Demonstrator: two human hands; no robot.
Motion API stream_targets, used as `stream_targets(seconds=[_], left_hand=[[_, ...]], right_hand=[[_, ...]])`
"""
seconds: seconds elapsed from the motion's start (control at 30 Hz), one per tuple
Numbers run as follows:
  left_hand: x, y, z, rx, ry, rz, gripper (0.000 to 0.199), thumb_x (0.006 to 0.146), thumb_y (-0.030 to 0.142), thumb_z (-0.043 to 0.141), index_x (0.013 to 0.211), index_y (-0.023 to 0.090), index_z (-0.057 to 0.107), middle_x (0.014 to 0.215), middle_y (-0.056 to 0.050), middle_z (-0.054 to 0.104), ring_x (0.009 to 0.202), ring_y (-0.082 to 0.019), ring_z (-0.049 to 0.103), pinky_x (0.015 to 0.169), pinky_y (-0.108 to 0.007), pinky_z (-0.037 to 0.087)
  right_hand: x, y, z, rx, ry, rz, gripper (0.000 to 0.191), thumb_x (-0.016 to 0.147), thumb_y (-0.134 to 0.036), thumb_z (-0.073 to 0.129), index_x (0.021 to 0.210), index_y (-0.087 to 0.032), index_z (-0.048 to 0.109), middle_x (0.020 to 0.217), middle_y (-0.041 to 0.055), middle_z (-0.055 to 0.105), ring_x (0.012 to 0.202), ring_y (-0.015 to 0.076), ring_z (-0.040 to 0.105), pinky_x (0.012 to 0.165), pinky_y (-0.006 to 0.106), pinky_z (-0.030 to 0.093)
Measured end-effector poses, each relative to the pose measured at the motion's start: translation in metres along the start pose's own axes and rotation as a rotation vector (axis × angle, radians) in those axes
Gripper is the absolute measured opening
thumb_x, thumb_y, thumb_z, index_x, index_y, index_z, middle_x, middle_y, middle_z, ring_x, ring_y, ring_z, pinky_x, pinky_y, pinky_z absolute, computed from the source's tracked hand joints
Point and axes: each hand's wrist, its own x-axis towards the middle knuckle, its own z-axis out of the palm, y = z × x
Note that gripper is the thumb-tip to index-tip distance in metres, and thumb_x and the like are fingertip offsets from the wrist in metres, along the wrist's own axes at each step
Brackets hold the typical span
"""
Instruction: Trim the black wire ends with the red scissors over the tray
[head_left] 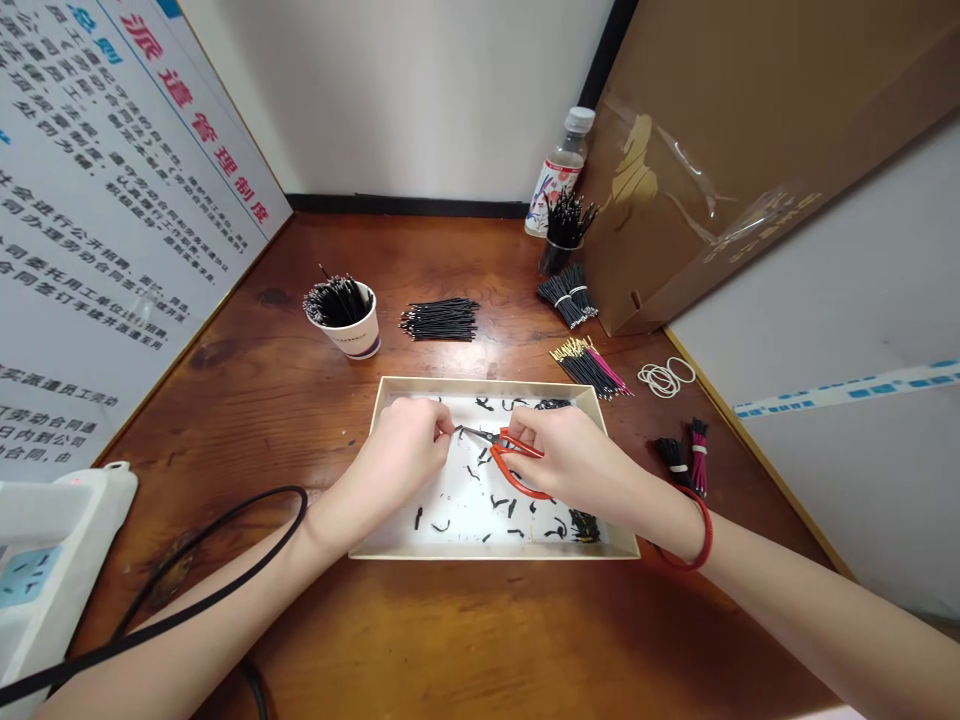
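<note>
Over a shallow cream box (495, 551) my right hand (559, 455) grips red-handled scissors (521, 485), whose blades point left. My left hand (414, 440) is closed in a pinch over the box's left part, its fingertips just left of the blade tips. A small dark piece (459, 429) shows between the fingertips and the blades; the rest of what the fingers hold is hidden. Short black scraps (441, 526) lie scattered on the white bottom of the box. A small bundle of dark and yellow pieces (585, 526) rests in its right front corner.
Behind the box stand a paper cup of black wires (356, 335), a row of black wires (439, 320) and a bottle (559, 170). Wire bundles (590, 368) and white rubber bands (664, 378) lie right. A black cable (225, 590) crosses my left forearm.
</note>
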Motion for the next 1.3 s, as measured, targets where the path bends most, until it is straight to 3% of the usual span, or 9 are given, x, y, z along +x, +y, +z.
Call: stream_targets(seconds=[0.17,0.27,0.47,0.67,0.77,0.93,1.03,1.13,1.3], left_hand=[[0.002,-0.003,0.0,-0.15,0.035,0.014,0.025,0.08,0.012,0.055,0.091,0.017,0.077,0.085,-0.007,0.078,0.073,-0.021,0.069,0.072,-0.032,0.051],[0.006,-0.006,-0.001,-0.324,0.003,0.046,0.021,0.081,0.019,0.059,0.089,0.018,0.078,0.095,-0.008,0.078,0.08,-0.021,0.07,0.074,-0.032,0.051],[0.011,-0.009,-0.003,-0.592,-0.139,0.018,0.022,0.075,0.032,0.065,0.084,0.016,0.077,0.064,-0.004,0.071,0.057,-0.014,0.057,0.056,-0.026,0.045],[0.0,-0.011,0.002,-0.544,-0.099,-0.068,0.024,0.074,0.034,0.063,0.08,0.015,0.077,0.064,-0.005,0.068,0.058,-0.014,0.052,0.057,-0.027,0.039],[-0.006,-0.014,0.004,-0.499,-0.039,-0.106,0.024,0.074,0.034,0.063,0.079,0.016,0.077,0.069,-0.006,0.07,0.06,-0.015,0.053,0.058,-0.028,0.039],[-0.008,-0.016,0.001,-0.483,0.021,-0.137,0.023,0.076,0.033,0.063,0.082,0.015,0.076,0.069,-0.006,0.07,0.06,-0.015,0.052,0.058,-0.029,0.038],[-0.006,-0.012,-0.004,-0.593,0.037,-0.158,0.022,0.074,0.032,0.065,0.082,0.014,0.075,0.065,-0.004,0.067,0.058,-0.014,0.052,0.058,-0.028,0.039],[-0.008,-0.001,-0.011,-0.798,0.06,-0.139,0.023,0.072,0.033,0.068,0.082,0.013,0.073,0.065,-0.004,0.067,0.061,-0.014,0.057,0.058,-0.027,0.043],[-0.027,0.023,-0.024,-0.969,0.02,-0.068,0.019,0.076,0.033,0.069,0.078,0.014,0.073,0.069,-0.005,0.07,0.064,-0.013,0.059,0.06,-0.024,0.048]], right_hand=[[-0.009,0.004,-0.01,0.063,0.023,-0.005,0.013,0.085,-0.021,0.06,0.073,-0.018,0.055,0.061,-0.0006,0.063,0.052,0.0112,0.054,0.049,0.025,0.036],[-0.016,0.007,-0.019,0.145,0.07,-0.035,0.01,0.085,-0.023,0.061,0.077,-0.017,0.058,0.063,-0.0006,0.065,0.051,0.0101,0.056,0.049,0.024,0.04],[-0.028,0.011,-0.032,0.237,0.094,-0.087,0.009,0.085,-0.025,0.063,0.08,-0.018,0.06,0.065,-0.002,0.066,0.051,0.0086,0.057,0.048,0.022,0.043],[-0.033,0.014,-0.012,0.274,0.145,-0.045,0.012,0.087,-0.03,0.062,0.086,-0.018,0.063,0.07,0.0003,0.07,0.06,0.0125,0.063,0.055,0.026,0.049],[-0.026,0.017,-0.003,0.218,0.217,-0.099,0.008,0.086,-0.025,0.062,0.089,-0.018,0.065,0.085,0.0034,0.073,0.073,0.0152,0.067,0.064,0.028,0.052],[-0.02,0.017,-0.009,0.219,0.237,-0.141,0.009,0.084,-0.021,0.062,0.091,-0.018,0.065,0.087,0.0039,0.073,0.073,0.0159,0.067,0.067,0.029,0.053],[-0.023,0.012,-0.012,0.242,0.273,-0.064,0.008,0.083,-0.025,0.063,0.088,-0.018,0.063,0.076,0.0023,0.07,0.064,0.0152,0.064,0.061,0.029,0.052],[-0.022,0.006,-0.005,0.158,0.28,0.011,0.005,0.082,-0.02,0.064,0.086,-0.016,0.064,0.079,0.0058,0.069,0.069,0.0178,0.064,0.065,0.031,0.051],[-0.017,-0.006,0.009,0.145,0.273,-0.007,0.007,0.077,-0.009,0.064,0.079,-0.015,0.067,0.082,0.0092,0.068,0.072,0.0205,0.064,0.068,0.035,0.051]])
